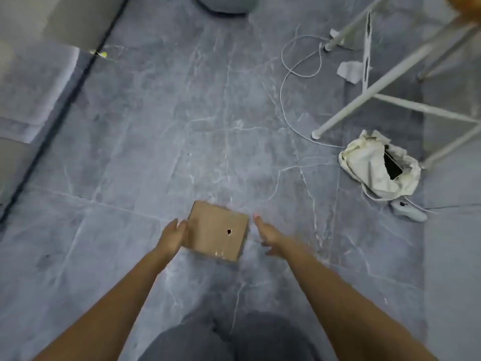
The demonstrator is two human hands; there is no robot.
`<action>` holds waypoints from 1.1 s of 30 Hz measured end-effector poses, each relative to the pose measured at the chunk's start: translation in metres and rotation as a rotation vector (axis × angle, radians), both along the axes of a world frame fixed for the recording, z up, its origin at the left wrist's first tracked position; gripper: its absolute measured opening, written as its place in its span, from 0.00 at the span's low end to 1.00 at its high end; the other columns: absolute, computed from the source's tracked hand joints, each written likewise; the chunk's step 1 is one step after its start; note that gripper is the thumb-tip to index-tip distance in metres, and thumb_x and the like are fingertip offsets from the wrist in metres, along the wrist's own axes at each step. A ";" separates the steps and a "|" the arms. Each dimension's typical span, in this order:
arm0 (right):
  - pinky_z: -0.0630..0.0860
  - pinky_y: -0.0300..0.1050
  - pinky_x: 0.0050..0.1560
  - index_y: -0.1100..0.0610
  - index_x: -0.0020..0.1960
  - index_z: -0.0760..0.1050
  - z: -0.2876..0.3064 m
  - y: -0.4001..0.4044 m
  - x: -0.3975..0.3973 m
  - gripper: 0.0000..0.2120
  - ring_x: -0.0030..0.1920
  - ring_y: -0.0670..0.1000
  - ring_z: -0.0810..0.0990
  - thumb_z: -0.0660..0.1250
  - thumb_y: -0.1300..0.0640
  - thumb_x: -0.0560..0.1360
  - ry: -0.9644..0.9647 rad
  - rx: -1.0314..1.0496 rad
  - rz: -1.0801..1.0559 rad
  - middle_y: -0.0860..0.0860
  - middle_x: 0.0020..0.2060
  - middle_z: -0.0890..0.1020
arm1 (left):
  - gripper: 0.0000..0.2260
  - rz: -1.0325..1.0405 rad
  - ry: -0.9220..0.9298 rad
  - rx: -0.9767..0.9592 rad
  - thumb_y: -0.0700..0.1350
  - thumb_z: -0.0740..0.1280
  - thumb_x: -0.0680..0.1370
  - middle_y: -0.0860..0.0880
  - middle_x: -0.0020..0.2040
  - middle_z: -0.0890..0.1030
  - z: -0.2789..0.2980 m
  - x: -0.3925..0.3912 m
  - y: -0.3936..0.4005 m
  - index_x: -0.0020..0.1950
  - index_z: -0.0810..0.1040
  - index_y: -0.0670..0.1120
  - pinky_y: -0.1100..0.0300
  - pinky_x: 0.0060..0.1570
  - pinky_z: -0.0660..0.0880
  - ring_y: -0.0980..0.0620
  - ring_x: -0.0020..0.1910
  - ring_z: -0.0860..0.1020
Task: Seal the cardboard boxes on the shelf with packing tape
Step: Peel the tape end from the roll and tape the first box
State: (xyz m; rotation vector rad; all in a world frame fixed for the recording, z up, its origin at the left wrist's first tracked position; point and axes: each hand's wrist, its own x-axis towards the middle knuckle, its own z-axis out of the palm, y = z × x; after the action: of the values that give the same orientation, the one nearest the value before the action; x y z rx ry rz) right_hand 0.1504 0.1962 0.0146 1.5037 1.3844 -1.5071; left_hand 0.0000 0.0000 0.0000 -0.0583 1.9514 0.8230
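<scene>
One cardboard box [217, 230] on the floor [182, 126], taped top up. My left hand [173, 237] lies flat against its left side; right hand [268, 234] flanks it, apart, grip wide, likely to lift it.

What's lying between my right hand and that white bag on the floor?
Nothing: in the head view, only bare grey floor tile lies between the right hand and the white bag. The cardboard box lies on the hand's other side.
</scene>
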 end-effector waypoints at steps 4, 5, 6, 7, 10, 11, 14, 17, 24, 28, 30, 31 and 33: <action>0.76 0.54 0.60 0.54 0.70 0.70 -0.027 -0.031 -0.020 0.38 0.61 0.57 0.78 0.47 0.28 0.75 0.099 -0.189 -0.201 0.56 0.64 0.77 | 0.25 -0.012 -0.193 0.016 0.58 0.51 0.83 0.47 0.72 0.69 -0.036 0.007 -0.007 0.75 0.64 0.45 0.56 0.65 0.62 0.48 0.69 0.69; 0.80 0.50 0.50 0.55 0.68 0.72 -0.023 -0.035 -0.022 0.36 0.54 0.54 0.81 0.49 0.30 0.76 0.125 -0.171 -0.244 0.55 0.62 0.79 | 0.26 -0.020 -0.207 0.014 0.60 0.51 0.83 0.48 0.71 0.69 -0.031 0.011 -0.008 0.75 0.63 0.45 0.55 0.66 0.63 0.47 0.69 0.69; 0.80 0.44 0.40 0.55 0.66 0.72 -0.011 -0.036 -0.024 0.31 0.48 0.50 0.82 0.49 0.32 0.78 0.128 -0.140 -0.267 0.55 0.60 0.80 | 0.27 -0.015 -0.219 0.000 0.61 0.51 0.82 0.49 0.70 0.69 -0.015 0.014 -0.008 0.75 0.63 0.45 0.54 0.67 0.63 0.47 0.69 0.68; 0.78 0.42 0.36 0.53 0.65 0.72 0.003 -0.034 -0.025 0.29 0.44 0.48 0.81 0.49 0.34 0.79 0.129 -0.124 -0.277 0.55 0.60 0.80 | 0.27 -0.009 -0.212 -0.006 0.61 0.51 0.82 0.50 0.70 0.69 0.002 0.016 -0.009 0.75 0.62 0.45 0.54 0.67 0.63 0.47 0.69 0.68; 0.80 0.50 0.52 0.50 0.69 0.70 0.072 -0.028 -0.034 0.30 0.53 0.51 0.80 0.48 0.32 0.78 0.127 -0.070 -0.231 0.54 0.60 0.79 | 0.27 0.039 -0.200 0.043 0.63 0.52 0.81 0.53 0.71 0.68 0.084 0.020 -0.010 0.78 0.59 0.53 0.53 0.69 0.64 0.49 0.69 0.69; 0.78 0.53 0.57 0.49 0.70 0.69 0.101 -0.025 -0.038 0.31 0.56 0.52 0.80 0.47 0.31 0.77 0.124 -0.033 -0.199 0.53 0.61 0.79 | 0.26 0.051 -0.203 0.081 0.62 0.52 0.81 0.55 0.71 0.68 0.116 0.020 -0.009 0.78 0.56 0.57 0.52 0.70 0.63 0.50 0.69 0.68; 0.77 0.48 0.53 0.49 0.71 0.67 0.214 -0.015 -0.052 0.30 0.55 0.51 0.78 0.47 0.33 0.79 0.122 0.009 -0.153 0.52 0.61 0.77 | 0.21 0.117 -0.206 0.153 0.58 0.50 0.83 0.56 0.67 0.68 0.241 0.023 -0.002 0.77 0.55 0.61 0.58 0.65 0.63 0.54 0.64 0.69; 0.71 0.50 0.61 0.52 0.71 0.67 0.344 -0.006 -0.064 0.27 0.61 0.55 0.75 0.46 0.38 0.81 0.100 0.039 -0.100 0.55 0.64 0.75 | 0.22 0.177 -0.225 0.146 0.57 0.51 0.83 0.52 0.71 0.69 0.364 0.024 -0.003 0.77 0.57 0.57 0.57 0.68 0.65 0.50 0.66 0.71; 0.65 0.50 0.70 0.52 0.72 0.68 0.542 0.018 -0.086 0.32 0.67 0.56 0.72 0.48 0.33 0.79 0.104 0.064 -0.007 0.55 0.68 0.73 | 0.21 0.262 -0.210 0.142 0.57 0.50 0.83 0.49 0.69 0.73 0.566 -0.002 0.019 0.73 0.67 0.52 0.57 0.62 0.69 0.51 0.60 0.75; 0.75 0.43 0.49 0.49 0.60 0.75 0.596 0.047 -0.117 0.25 0.51 0.50 0.79 0.47 0.35 0.80 0.224 0.007 0.002 0.51 0.58 0.79 | 0.20 0.336 -0.145 0.149 0.56 0.50 0.84 0.46 0.65 0.74 0.629 -0.031 0.046 0.69 0.70 0.48 0.58 0.56 0.66 0.50 0.55 0.74; 0.75 0.43 0.50 0.48 0.60 0.75 0.619 0.067 -0.141 0.25 0.51 0.49 0.79 0.46 0.35 0.80 0.291 0.007 0.097 0.50 0.58 0.80 | 0.20 0.393 -0.093 0.165 0.58 0.51 0.84 0.47 0.59 0.77 0.650 -0.051 0.055 0.66 0.72 0.49 0.55 0.58 0.68 0.50 0.50 0.77; 0.75 0.44 0.52 0.48 0.61 0.75 0.633 0.076 -0.154 0.26 0.52 0.49 0.79 0.47 0.34 0.80 0.309 0.005 0.148 0.50 0.57 0.80 | 0.21 0.433 -0.075 0.167 0.59 0.51 0.83 0.47 0.55 0.78 0.657 -0.060 0.059 0.66 0.73 0.50 0.53 0.60 0.68 0.50 0.48 0.77; 0.73 0.48 0.58 0.47 0.66 0.74 0.654 0.094 -0.185 0.30 0.58 0.50 0.78 0.47 0.31 0.78 0.335 0.024 0.265 0.49 0.60 0.79 | 0.20 0.513 -0.042 0.179 0.60 0.52 0.83 0.48 0.51 0.78 0.672 -0.077 0.065 0.66 0.74 0.50 0.53 0.59 0.68 0.50 0.45 0.77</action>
State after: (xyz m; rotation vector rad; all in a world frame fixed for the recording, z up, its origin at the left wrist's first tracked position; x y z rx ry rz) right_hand -0.0346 0.2901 0.6689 1.0596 1.7211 -1.6238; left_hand -0.0765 0.0654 0.6721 -0.4809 1.8362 1.3143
